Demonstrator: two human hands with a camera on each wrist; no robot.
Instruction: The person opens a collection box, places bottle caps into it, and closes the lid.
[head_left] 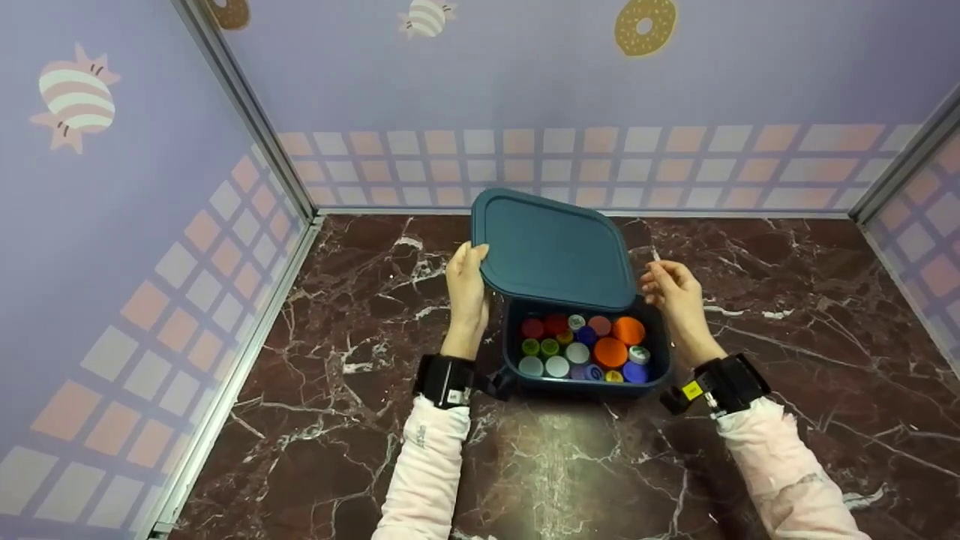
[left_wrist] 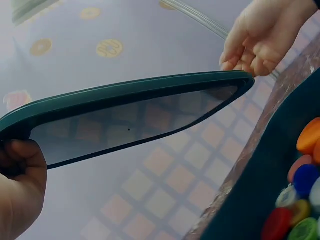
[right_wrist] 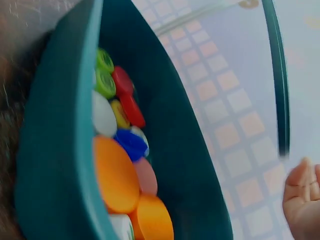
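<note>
A teal rectangular lid (head_left: 555,251) is raised at a tilt above the back of a matching box (head_left: 585,386). My left hand (head_left: 466,289) grips the lid's left edge, thumb on top; in the left wrist view, that hand (left_wrist: 22,185) holds one end of the lid (left_wrist: 130,92). Just off the lid's right side is my right hand (head_left: 675,296), fingers loosely curled with nothing in them. A small gap separates this hand (right_wrist: 302,200) from the lid's end (right_wrist: 281,90) in the right wrist view. Inside the uncovered box lie several bottle caps (head_left: 577,352) in orange, red, green, white and blue.
The box stands on a dark brown marbled tabletop (head_left: 360,420). Behind it rises a lilac wall (head_left: 525,82) with a checked band, and a similar side panel (head_left: 150,247) stands at the left. Another panel (head_left: 922,247) borders the right.
</note>
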